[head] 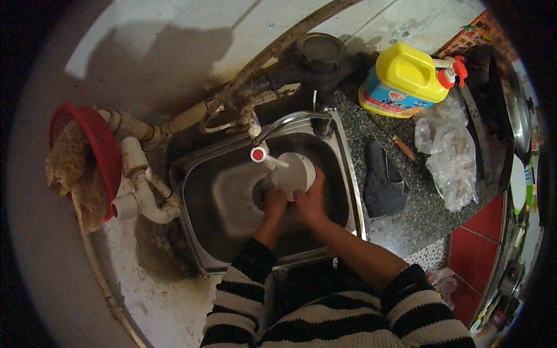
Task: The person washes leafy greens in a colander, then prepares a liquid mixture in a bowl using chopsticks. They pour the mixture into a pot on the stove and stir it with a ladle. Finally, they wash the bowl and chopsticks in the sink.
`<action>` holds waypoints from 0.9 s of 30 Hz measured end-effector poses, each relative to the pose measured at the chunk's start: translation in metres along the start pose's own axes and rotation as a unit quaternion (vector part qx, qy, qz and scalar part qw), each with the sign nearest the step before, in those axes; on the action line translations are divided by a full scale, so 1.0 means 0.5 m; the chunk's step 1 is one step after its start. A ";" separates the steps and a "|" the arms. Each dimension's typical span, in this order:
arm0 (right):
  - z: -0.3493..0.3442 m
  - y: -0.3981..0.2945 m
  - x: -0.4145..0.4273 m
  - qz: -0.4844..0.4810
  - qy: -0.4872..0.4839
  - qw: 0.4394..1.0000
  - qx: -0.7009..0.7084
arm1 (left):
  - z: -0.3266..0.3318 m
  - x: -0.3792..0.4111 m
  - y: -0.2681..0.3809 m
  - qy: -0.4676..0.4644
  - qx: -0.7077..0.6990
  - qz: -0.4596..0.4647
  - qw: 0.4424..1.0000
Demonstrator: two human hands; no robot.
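Both of my hands are inside the stainless steel sink (348, 191), holding a white bowl (296, 172) beneath the tap. My right hand (312, 195) grips the bowl's right side and near rim, with the thumb on the near edge. At the bowl's near left side is my left hand (277, 203), its fingers partly hidden from above. Over the bowl's far left edge hangs the tap (259, 154), a white head with a red button and lever on a curved metal spout. Whether water is running cannot be made out. The dark drain (261, 191) shows left of the bowl.
On the speckled stone counter (387, 235) to the right are a yellow detergent jug (402, 80) with a red pump, a dark cloth (383, 182), a wooden-handled tool (404, 148) and clear plastic bags (452, 161). White drainpipes (139, 191) and a red plastic basin (98, 152) stand left.
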State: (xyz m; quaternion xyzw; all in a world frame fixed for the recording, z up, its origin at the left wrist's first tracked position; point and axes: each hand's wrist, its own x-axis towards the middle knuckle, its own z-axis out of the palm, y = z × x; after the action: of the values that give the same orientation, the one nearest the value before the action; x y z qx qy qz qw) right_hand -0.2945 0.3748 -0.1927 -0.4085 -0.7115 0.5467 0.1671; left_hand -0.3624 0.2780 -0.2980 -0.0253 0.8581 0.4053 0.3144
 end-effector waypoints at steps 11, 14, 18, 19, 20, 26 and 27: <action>-0.049 0.002 0.095 0.247 -0.401 0.882 0.020 | -0.156 -0.058 0.124 -0.107 -0.176 0.119 0.971; -0.029 0.015 0.146 -0.050 -0.346 0.866 -0.357 | -0.162 -0.079 0.154 -0.067 0.062 0.191 0.977; -0.035 -0.033 0.157 -0.178 -0.328 0.822 -0.430 | -0.196 -0.135 0.241 -0.027 0.188 0.170 0.967; -0.044 -0.061 0.151 -0.158 -0.327 0.836 -0.412 | -0.200 -0.139 0.235 0.009 0.233 0.200 0.952; -0.047 -0.074 0.146 -0.137 -0.326 0.848 -0.395 | -0.202 -0.141 0.236 0.019 0.223 0.204 0.953; 0.026 0.060 0.012 0.304 -0.335 0.892 0.014 | -0.179 -0.174 0.307 0.006 0.009 0.097 0.995; 0.032 0.062 0.002 0.330 -0.329 0.882 0.071 | -0.174 -0.176 0.305 0.011 0.000 0.085 0.996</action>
State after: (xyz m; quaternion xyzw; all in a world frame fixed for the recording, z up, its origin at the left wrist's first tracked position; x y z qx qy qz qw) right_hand -0.2936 0.3675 -0.2267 -0.4032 -0.5089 0.7221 -0.2386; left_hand -0.3825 0.2998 -0.1037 0.0435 0.8604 0.4305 0.2691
